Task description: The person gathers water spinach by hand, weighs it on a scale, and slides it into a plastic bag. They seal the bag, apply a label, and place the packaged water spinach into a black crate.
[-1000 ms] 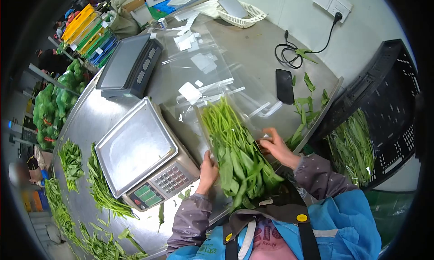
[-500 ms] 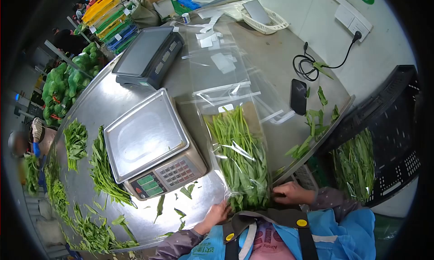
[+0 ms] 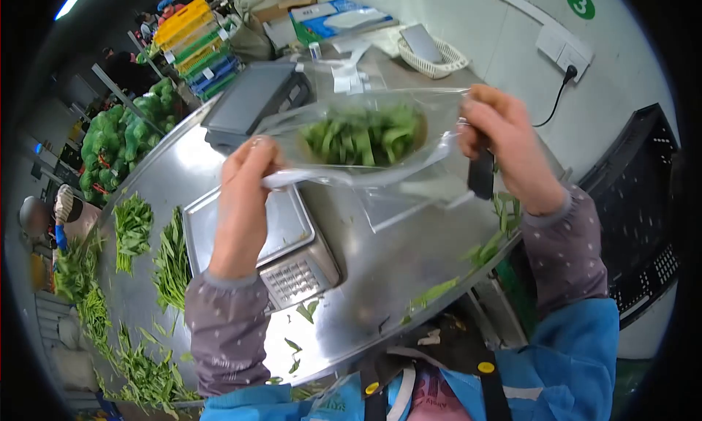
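Observation:
A clear plastic bag (image 3: 409,177) is stretched between my hands above the metal table, its wide mouth facing me. Leafy greens (image 3: 365,137) show inside it, leaf ends toward the opening and slightly blurred. My left hand (image 3: 245,198) pinches the bag's left edge, in front of the scale. At the opposite edge, my right hand (image 3: 504,147) grips the plastic with bent fingers. Beneath the left wrist, the scale (image 3: 296,275) is partly covered by the arm. A black phone (image 3: 480,175) lies on the table, partly hidden by my right hand.
Bunches of greens (image 3: 133,227) and loose leaves lie on the table's left side. A second scale (image 3: 252,99) stands farther back. A white basket (image 3: 439,62) is near the wall. At right is a black crate (image 3: 632,209). Another person's gloved hand (image 3: 61,236) appears far left.
The bag of greens has gone from lying on the table to being held up, its leafy end toward me. Both my hands have moved up and forward, now farther apart.

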`<state>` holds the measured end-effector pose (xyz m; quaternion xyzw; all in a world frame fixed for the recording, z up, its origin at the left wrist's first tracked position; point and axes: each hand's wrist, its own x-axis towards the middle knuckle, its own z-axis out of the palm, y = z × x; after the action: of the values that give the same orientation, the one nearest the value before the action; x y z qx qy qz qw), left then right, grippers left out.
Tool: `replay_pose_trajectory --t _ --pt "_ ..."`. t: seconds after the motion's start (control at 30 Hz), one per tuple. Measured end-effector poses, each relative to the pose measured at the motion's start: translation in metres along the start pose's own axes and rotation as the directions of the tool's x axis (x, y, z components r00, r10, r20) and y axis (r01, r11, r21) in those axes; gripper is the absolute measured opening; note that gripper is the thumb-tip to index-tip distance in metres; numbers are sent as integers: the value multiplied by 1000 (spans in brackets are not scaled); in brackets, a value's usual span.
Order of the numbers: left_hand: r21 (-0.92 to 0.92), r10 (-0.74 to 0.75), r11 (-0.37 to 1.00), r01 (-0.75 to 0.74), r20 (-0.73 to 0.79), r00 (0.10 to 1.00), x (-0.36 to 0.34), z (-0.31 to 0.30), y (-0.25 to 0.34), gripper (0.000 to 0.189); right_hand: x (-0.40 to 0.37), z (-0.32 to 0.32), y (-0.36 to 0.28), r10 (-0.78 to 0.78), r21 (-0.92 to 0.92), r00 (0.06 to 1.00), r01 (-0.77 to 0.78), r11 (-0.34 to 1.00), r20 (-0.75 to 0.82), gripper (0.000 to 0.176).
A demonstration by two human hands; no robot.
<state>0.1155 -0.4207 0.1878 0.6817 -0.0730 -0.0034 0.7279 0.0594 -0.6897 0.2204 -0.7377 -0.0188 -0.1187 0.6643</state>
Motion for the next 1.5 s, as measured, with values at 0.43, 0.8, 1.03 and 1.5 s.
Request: replay_pose_trajectory --t 0.43,0.8,1.03,1.5 --pt "-470 -288 724 505 459 841 6 -15 -177 46 -2 -28 -27 30 -654 969 141 743 243 25" --pt "-136 -409 640 757 773 485 -21 24 -220 34 37 7 -40 340 -651 656 312 692 674 14" --pt "-120 -482 579 807 747 457 -23 23 -217 36 43 16 -18 279 -596 566 511 620 776 21" --pt "-131 -488 533 836 759 431 -14 29 -236 38 11 19 -30 375 -551 408 533 642 832 27"
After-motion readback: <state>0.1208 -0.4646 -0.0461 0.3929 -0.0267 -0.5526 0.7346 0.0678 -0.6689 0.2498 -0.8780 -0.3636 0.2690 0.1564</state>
